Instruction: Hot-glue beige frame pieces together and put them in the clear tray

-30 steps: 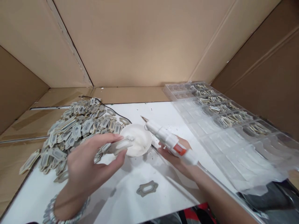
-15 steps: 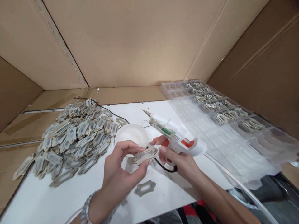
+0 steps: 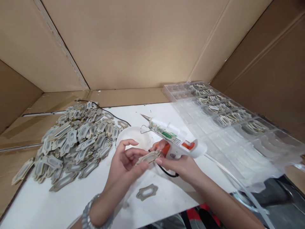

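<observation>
My left hand (image 3: 126, 162) pinches a flat grey frame-shaped piece (image 3: 148, 156) between thumb and fingers, just above the white board (image 3: 47, 203). My right hand (image 3: 176, 163) grips a white glue gun (image 3: 175, 140) with an orange trigger, its metal nozzle pointing up and left over a small white dish (image 3: 133, 135). The right fingertips touch the held piece. Another grey frame piece (image 3: 147, 192) lies flat on the board below my hands.
A large heap of the same grey pieces (image 3: 71, 140) covers the board's left. A clear plastic compartment tray (image 3: 228, 127) with metal parts stretches along the right. Cardboard walls (image 3: 143, 47) enclose the back and sides. A black cord (image 3: 166, 171) runs under the gun.
My left hand lifted a piece from beside the dish and brought it to the middle. My right hand turned the glue gun upright and closed in on the piece.
</observation>
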The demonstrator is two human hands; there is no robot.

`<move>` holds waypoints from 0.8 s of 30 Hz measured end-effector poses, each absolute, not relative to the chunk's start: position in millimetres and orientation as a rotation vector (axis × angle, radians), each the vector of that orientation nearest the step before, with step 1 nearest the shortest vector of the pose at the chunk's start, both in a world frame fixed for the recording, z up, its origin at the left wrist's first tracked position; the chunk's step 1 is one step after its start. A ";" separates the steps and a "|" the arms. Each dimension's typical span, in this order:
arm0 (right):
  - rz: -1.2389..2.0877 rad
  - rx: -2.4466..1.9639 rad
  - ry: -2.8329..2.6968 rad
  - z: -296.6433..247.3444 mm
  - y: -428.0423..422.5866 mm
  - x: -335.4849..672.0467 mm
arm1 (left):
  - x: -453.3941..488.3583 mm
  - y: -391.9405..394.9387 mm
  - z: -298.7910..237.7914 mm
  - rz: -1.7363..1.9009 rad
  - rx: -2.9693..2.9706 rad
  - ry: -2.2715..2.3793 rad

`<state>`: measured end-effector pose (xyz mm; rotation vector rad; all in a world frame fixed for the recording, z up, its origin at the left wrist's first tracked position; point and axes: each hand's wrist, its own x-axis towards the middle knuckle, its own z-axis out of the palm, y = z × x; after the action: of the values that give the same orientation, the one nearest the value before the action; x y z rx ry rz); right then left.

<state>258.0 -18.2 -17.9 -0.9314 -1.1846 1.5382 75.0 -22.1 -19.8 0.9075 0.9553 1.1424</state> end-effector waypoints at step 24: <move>1.647 -0.703 -1.123 -21.4 -20.5 261.7 | 73.6 -32.8 -21.8 0.567 0.198 0.256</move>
<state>261.7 -20.5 -21.4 -0.7031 -1.1227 1.6473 73.6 -32.8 -21.8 0.1984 0.2559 0.5668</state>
